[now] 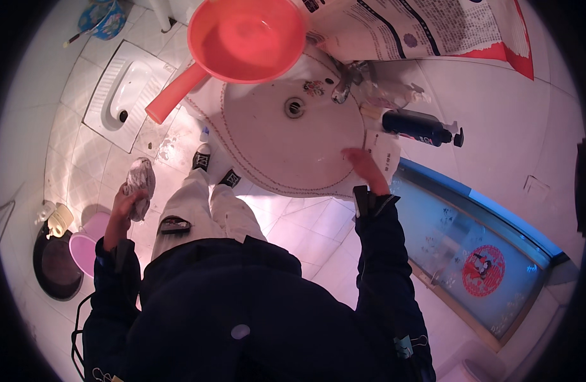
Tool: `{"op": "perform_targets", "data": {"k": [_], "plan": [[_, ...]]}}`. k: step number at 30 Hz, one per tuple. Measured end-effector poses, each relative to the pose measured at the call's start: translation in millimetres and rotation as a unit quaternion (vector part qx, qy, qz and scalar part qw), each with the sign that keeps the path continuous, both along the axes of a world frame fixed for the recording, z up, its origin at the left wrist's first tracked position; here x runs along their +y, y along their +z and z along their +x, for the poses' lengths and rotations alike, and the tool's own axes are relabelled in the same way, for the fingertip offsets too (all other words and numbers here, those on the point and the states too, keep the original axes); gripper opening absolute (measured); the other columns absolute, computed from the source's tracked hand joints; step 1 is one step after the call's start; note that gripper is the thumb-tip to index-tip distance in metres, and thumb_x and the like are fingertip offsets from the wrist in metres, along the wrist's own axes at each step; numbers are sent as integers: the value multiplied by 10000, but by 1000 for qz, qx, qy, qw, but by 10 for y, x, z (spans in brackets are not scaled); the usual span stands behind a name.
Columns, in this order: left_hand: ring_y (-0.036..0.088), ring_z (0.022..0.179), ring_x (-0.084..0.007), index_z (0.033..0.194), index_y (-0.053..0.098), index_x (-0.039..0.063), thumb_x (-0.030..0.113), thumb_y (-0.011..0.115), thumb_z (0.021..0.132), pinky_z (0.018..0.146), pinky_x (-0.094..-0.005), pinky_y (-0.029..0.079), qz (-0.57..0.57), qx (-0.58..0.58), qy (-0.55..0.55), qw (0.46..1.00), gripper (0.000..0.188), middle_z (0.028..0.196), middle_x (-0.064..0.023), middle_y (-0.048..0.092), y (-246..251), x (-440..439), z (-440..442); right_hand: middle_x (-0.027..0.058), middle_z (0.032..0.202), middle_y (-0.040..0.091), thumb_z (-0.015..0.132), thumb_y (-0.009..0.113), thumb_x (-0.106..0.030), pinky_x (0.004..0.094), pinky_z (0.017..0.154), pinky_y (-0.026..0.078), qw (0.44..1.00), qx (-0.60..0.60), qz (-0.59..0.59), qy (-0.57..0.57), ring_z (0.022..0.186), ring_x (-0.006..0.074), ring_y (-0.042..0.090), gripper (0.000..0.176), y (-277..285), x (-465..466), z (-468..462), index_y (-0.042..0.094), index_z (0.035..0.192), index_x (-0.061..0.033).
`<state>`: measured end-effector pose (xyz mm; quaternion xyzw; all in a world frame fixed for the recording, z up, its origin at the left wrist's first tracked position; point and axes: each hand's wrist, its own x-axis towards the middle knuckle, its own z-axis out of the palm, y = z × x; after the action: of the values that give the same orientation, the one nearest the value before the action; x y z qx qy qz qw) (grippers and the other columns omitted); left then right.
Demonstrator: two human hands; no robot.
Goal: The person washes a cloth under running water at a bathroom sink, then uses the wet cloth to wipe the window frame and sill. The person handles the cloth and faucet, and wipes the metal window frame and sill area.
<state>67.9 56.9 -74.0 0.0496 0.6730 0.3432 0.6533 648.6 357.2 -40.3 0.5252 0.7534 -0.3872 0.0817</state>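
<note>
At the left, my left hand [125, 203] grips a bunched greyish cloth [142, 184], held above the tiled floor beside my legs. My right hand [364, 164] reaches over the right edge of the white washbasin [297, 153]; it appears to hold nothing, though its fingers blur together and their spread is unclear. A chrome faucet [341, 90] stands at the basin's far right side, near the drain [294, 108]. An orange-red plastic dipper [247, 40] lies across the basin's upper left rim, its handle pointing down and left.
Right of the basin stands a dark pump bottle [412, 126]. A printed paper bag [417, 28] covers the upper right. A squat toilet [130, 95] is set in the floor at left. Lower left are a pink bucket [90, 241] and a black basin [56, 267]; a glass door [445, 238] lies right.
</note>
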Motion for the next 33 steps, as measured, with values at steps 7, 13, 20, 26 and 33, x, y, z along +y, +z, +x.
{"op": "perform_targets", "data": {"k": [7, 13, 20, 26, 33], "plan": [[579, 753, -143, 1127, 513, -12, 228, 725, 693, 672, -265, 477, 30, -9, -5, 1000, 539, 898, -56, 596, 116, 69, 56, 89, 951, 635, 915, 521, -180, 347, 778, 498, 804, 372, -164, -433, 859, 195, 609, 221, 114, 375, -1085, 613, 1013, -4], [581, 756, -149, 1125, 515, -9, 233, 733, 680, 673, -269, 481, 27, 4, -14, 1000, 551, 909, -63, 598, 302, 127, 64, 118, 977, 626, 924, 512, -219, 355, 863, 480, 656, 576, -418, -253, 908, 206, 601, 258, -496, 432, -1593, 598, 1010, 9], [581, 755, -161, 1118, 515, 0, 219, 738, 673, 667, -288, 491, -3, 19, 31, 999, 544, 915, -71, 597, 79, -52, 46, 110, 1036, 631, 940, 472, -227, 330, 849, 475, 956, 190, -185, -128, 957, 181, 595, 308, -253, -463, -1033, 604, 1075, 17], [582, 738, -160, 1117, 502, -18, 222, 735, 670, 643, -281, 491, 3, -5, 30, 1000, 558, 893, -76, 594, 171, -4, 83, 134, 1065, 607, 947, 444, -224, 389, 911, 473, 820, 288, -173, -463, 1004, 242, 584, 302, -360, -12, -850, 556, 1107, 6], [583, 701, -161, 1110, 497, -30, 203, 730, 676, 609, -270, 484, -1, 1, 12, 1000, 545, 860, -77, 591, 76, 12, 32, 150, 1021, 609, 932, 473, -139, 381, 883, 486, 518, 637, -394, -413, 971, 262, 587, 210, -911, 645, -1600, 559, 1039, 20]]}}
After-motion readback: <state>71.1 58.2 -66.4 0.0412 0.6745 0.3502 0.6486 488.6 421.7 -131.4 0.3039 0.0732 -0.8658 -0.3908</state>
